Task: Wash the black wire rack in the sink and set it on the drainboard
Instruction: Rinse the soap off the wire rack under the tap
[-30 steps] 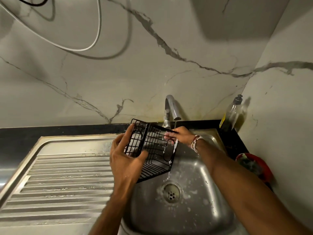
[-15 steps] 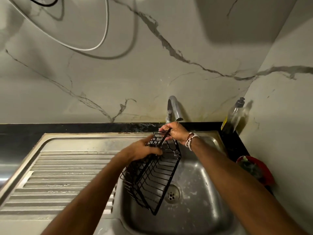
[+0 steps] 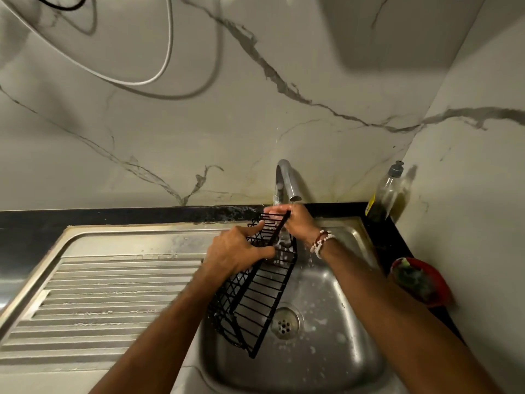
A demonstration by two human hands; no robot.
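Hands, left hand (image 3: 237, 250) and right hand (image 3: 295, 221), clasp the black wire rack (image 3: 255, 294) with closed fingers; better to turn it slowly under the curved steel tap (image 3: 285, 177).

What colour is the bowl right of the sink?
Red bowl, on the dark counter; head view, the only view.

Ribbed steel drainboard (image 3: 113, 294) left of basin: bare, open approach. Curved chrome tap (image 3: 285, 180) blocks back edge. Clear soap bottle (image 3: 387, 194) & red bowl (image 3: 420, 280) crowd right ledge.
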